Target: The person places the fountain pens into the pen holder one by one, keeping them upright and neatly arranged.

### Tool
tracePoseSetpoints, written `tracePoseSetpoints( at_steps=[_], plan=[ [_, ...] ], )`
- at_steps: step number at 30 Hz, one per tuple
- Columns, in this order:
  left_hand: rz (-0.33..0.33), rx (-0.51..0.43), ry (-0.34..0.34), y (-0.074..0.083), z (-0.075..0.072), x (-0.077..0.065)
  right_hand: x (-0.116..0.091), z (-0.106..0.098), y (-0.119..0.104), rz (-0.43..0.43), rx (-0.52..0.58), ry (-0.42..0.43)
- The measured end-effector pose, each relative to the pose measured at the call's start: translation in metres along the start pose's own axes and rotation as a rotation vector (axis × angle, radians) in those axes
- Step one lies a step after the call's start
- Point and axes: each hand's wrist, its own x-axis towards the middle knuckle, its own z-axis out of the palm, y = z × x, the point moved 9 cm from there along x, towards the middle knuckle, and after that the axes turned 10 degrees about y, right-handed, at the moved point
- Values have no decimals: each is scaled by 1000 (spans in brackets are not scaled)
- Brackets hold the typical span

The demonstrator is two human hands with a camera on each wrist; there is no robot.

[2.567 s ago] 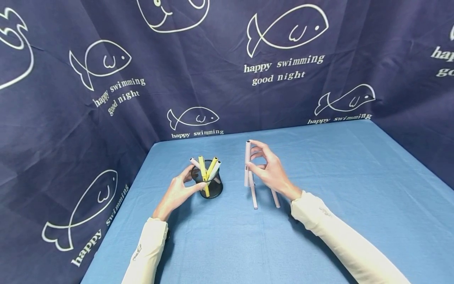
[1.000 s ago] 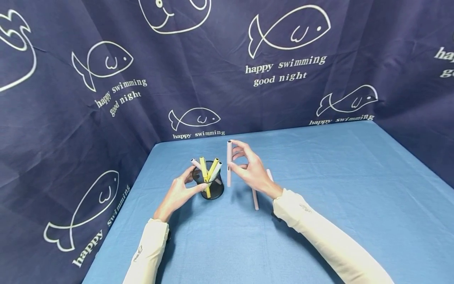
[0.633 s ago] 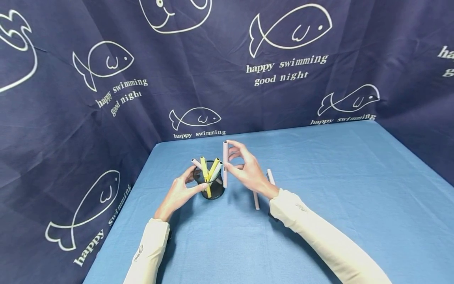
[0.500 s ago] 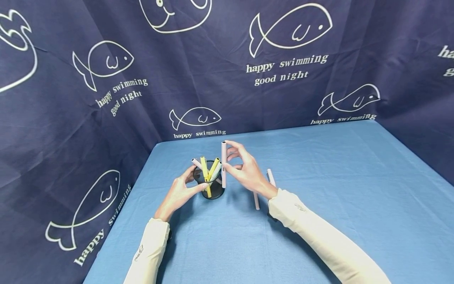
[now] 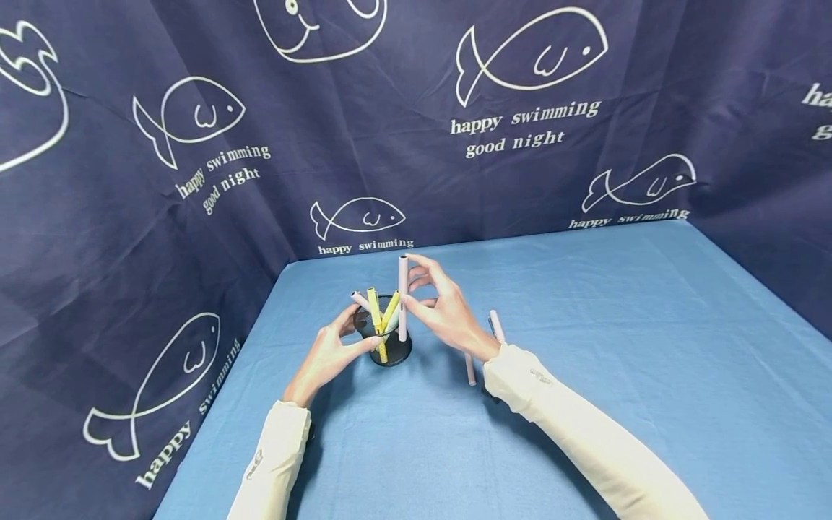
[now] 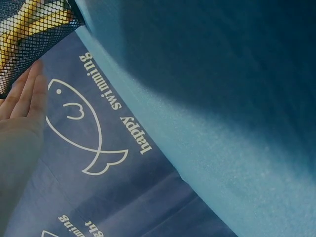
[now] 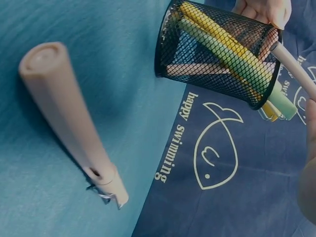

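My left hand (image 5: 328,354) holds the black mesh pen holder (image 5: 396,354) from its left side, thumb in front and fingers behind. Inside lean a yellow pen (image 5: 373,307), another yellow pen (image 5: 392,306), a mint green pen (image 7: 281,103) and a pale pink pen (image 5: 360,298). Upright between the thumb and fingers of my right hand (image 5: 445,307) is another pale pink pen (image 5: 403,278). In the right wrist view its lower end is at the holder's rim; I cannot tell whether it touches. In the left wrist view, fingers (image 6: 32,91) lie along the mesh.
Two more pale pink pens lie on the blue tablecloth (image 5: 403,448), one pen (image 5: 497,325) beyond my right wrist and one pen (image 5: 471,370) partly hidden below it. A dark blue curtain (image 5: 520,180) with fish drawings hangs behind and beside the table.
My right hand has carried the pale pink pen leftward, from above the lying pens to the pen holder's right rim. My left hand keeps its hold on the holder.
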Motion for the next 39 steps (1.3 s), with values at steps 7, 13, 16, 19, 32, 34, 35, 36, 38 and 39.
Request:
tracePoseSetpoints(
  at_steps=[7, 13, 16, 19, 32, 34, 35, 36, 38, 39],
  plan=[
    [-1, -4, -4, 0, 0, -1, 3, 5, -3, 0, 11, -4],
    [4, -5, -4, 1, -1, -1, 8, 10, -5, -1, 10, -2],
    [9, -5, 1, 1, -1, -1, 12, 11, -7, -14, 10, 2],
    [16, -7, -1, 1, -1, -1, 15, 13, -10, -27, 9, 7],
    [25, -10, 0, 0, 0, 0, 19, 16, -9, -42, 4, 35],
    [25, -12, -1, 0, 1, 0, 18, 17, -9, -44, 2, 35],
    [26, -13, -1, 0, 1, 0, 18, 17, -9, -46, 2, 35],
    [25, -12, -2, -1, 1, 0, 18, 17, -8, -46, 0, 34],
    [25, -11, -3, -1, 1, 0, 17, 18, -8, -45, -5, 34],
    [25, -12, -4, -1, 1, 0, 17, 19, -7, -44, -7, 33]
  ],
)
